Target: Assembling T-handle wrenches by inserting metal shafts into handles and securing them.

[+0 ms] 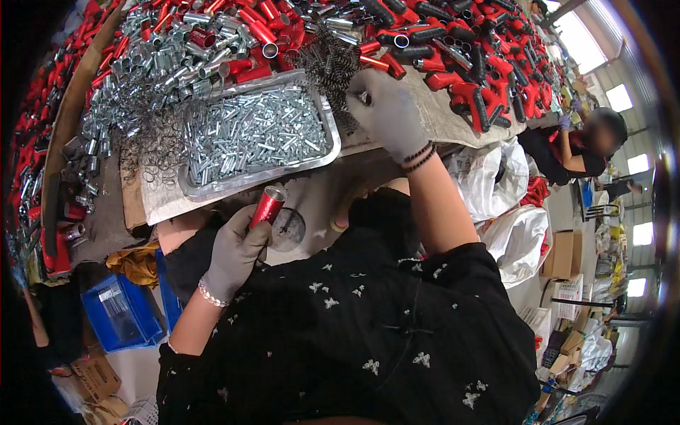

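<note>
My left hand (pixel 237 253), in a grey work glove, is closed around a red metal tube (pixel 268 206). The tube points up and slightly right, its open silver end on top. My right hand (pixel 389 117), gloved too, is over the table beside a heap of dark coil springs (pixel 329 62). Its fingers are curled together; a small dark, shiny spot shows between them, too small to name. Between the hands, at the table's near edge, a metal tray (pixel 334 139) holds a mass of short silver pins (pixel 255 134).
Silver and red tubes (pixel 212 53) are piled behind the tray. Red-and-black handle-shaped parts (pixel 478 92) cover the far right. Thin wire springs (pixel 159 145) lie left of the tray. Blue crates (pixel 122 315) stand low left, white sacks (pixel 520 237) right. Another person (pixel 574 145) works at right.
</note>
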### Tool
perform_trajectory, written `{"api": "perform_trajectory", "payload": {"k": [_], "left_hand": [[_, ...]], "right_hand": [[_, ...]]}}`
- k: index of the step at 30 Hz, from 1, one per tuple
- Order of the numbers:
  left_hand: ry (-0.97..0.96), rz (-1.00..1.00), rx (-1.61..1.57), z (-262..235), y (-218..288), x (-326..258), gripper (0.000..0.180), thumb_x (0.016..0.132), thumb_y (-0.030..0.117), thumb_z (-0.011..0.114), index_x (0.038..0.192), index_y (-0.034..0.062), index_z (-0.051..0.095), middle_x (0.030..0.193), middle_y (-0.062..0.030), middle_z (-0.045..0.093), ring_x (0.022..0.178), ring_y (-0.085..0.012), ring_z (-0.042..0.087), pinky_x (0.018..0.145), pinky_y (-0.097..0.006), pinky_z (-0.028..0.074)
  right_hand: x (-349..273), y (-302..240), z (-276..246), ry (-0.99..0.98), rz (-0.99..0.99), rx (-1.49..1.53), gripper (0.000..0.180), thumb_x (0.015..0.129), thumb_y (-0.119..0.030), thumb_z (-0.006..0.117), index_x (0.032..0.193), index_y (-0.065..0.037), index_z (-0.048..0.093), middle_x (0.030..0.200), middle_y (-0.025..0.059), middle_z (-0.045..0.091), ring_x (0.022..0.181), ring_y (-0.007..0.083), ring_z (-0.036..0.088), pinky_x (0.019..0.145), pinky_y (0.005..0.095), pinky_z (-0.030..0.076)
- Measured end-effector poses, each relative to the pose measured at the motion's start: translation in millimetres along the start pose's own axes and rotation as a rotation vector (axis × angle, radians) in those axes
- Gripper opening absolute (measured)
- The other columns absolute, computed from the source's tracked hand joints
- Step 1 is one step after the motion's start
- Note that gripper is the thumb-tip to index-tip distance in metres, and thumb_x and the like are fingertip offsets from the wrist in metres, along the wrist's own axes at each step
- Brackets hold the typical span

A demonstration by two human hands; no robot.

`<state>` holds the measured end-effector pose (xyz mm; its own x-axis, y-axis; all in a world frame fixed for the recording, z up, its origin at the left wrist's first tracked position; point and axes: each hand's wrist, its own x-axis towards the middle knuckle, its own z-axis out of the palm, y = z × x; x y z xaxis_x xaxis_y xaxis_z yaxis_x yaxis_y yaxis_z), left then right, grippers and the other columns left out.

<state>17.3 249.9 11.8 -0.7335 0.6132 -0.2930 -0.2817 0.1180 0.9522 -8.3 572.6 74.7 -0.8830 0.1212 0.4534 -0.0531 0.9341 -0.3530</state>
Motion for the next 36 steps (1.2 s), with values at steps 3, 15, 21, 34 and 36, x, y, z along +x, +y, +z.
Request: {"api": "perform_trajectory", "payload": {"k": [3,15,21,34,36], "left_hand": [[-0.016,0.029,-0.005,2.3,-0.3,0.1,0.042,0.097,0.035,0.063,0.123,0.0021,0.059,0.073,0.0018,0.057,0.055,-0.0034,0.047,0.05,-0.022,0.038],[0.026,0.208,0.25,5.5,3.5,18.2,0.043,0.097,0.035,0.063,0.121,0.0003,0.061,0.092,-0.0062,0.064,0.083,-0.0121,0.056,0.078,-0.03,0.048],[0.02,0.194,0.226,11.9,3.2,20.0,0.045,0.097,0.038,0.064,0.122,0.0,0.061,0.095,-0.0058,0.065,0.084,-0.0121,0.056,0.079,-0.029,0.048],[-0.091,0.477,0.695,20.5,14.5,27.9,0.05,0.083,0.04,0.075,0.113,0.0008,0.066,0.098,-0.0174,0.068,0.087,-0.0281,0.067,0.078,-0.036,0.052],[-0.032,0.517,0.702,14.8,-3.4,29.3,0.05,0.084,0.04,0.075,0.113,0.0002,0.066,0.096,-0.0157,0.069,0.086,-0.0253,0.067,0.078,-0.035,0.051]], "right_hand": [[-18.6,-19.1,7.2,-0.067,0.019,-0.073,0.028,0.082,-0.019,0.068,0.105,-0.006,0.062,0.094,0.0158,0.068,0.092,0.0368,0.065,0.082,0.0457,0.051],[-50.7,-2.0,18.3,0.091,0.097,-0.251,0.026,0.081,-0.017,0.073,0.101,-0.004,0.063,0.096,0.017,0.063,0.09,0.0362,0.061,0.08,0.0463,0.049],[-52.8,6.0,17.9,0.217,0.175,0.049,0.018,0.083,-0.011,0.071,0.099,-0.004,0.067,0.098,0.0149,0.066,0.092,0.0336,0.063,0.081,0.0414,0.05],[-91.9,-54.0,-40.9,-0.551,0.134,0.739,0.027,0.088,-0.021,0.066,0.108,-0.003,0.066,0.104,0.0184,0.067,0.101,0.0355,0.064,0.086,0.0418,0.051],[-80.4,-33.2,-54.3,-0.388,0.17,0.525,0.026,0.089,-0.019,0.066,0.11,-0.003,0.065,0.101,0.0163,0.068,0.095,0.0315,0.066,0.084,0.0402,0.052]]}}
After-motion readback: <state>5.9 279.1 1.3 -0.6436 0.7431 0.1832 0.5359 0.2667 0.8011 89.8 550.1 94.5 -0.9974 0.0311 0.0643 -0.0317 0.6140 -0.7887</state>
